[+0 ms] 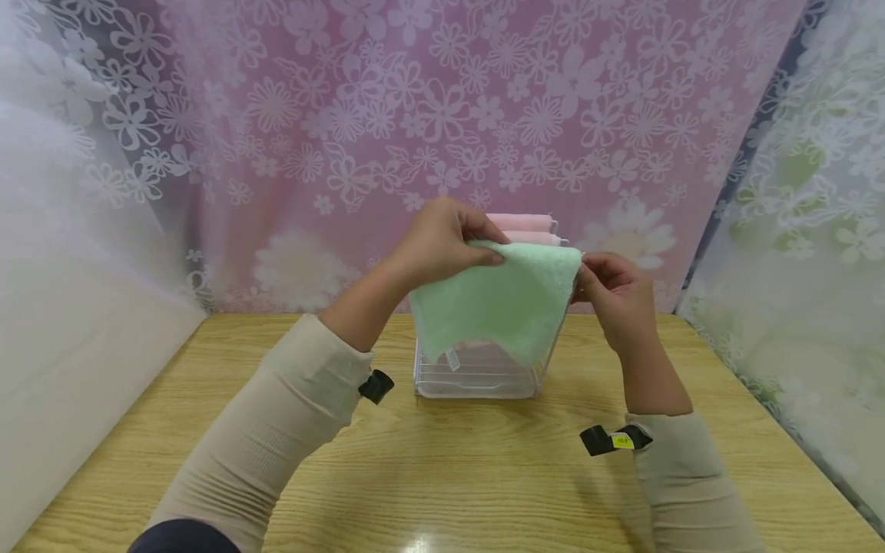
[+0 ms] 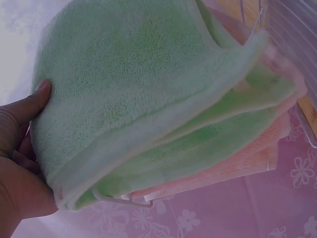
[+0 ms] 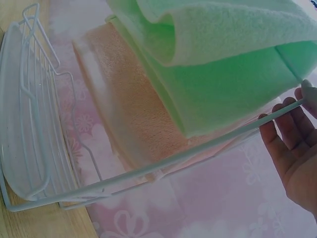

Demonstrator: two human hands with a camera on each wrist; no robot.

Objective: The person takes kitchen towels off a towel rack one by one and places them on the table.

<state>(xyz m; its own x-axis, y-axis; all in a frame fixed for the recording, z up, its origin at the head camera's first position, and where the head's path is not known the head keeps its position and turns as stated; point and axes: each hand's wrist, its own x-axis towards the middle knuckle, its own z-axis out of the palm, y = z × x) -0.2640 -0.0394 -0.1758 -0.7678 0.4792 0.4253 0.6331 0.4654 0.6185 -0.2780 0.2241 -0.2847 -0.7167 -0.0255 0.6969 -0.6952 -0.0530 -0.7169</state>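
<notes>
A light green towel [image 1: 498,299] hangs in a fold over the top front of a white wire rack [image 3: 190,148], its lower edge uneven and a small white tag [image 1: 452,359] showing beneath. My left hand [image 1: 445,242] pinches the towel's top edge at the left, thumb in front and fingers behind. At the upper right corner, my right hand [image 1: 622,299] grips the end of a white rack rod, thumb above and fingertips below, close beside the towel's edge. Behind the green towel, pink towels [image 1: 525,223] hang over other rods.
The rack's white base tray [image 1: 477,393] stands on a wood-grain table [image 1: 429,476]. A pink flowered curtain [image 1: 415,100] hangs close behind the rack. Pale flowered sheets line the left [image 1: 76,269] and right [image 1: 823,269] sides.
</notes>
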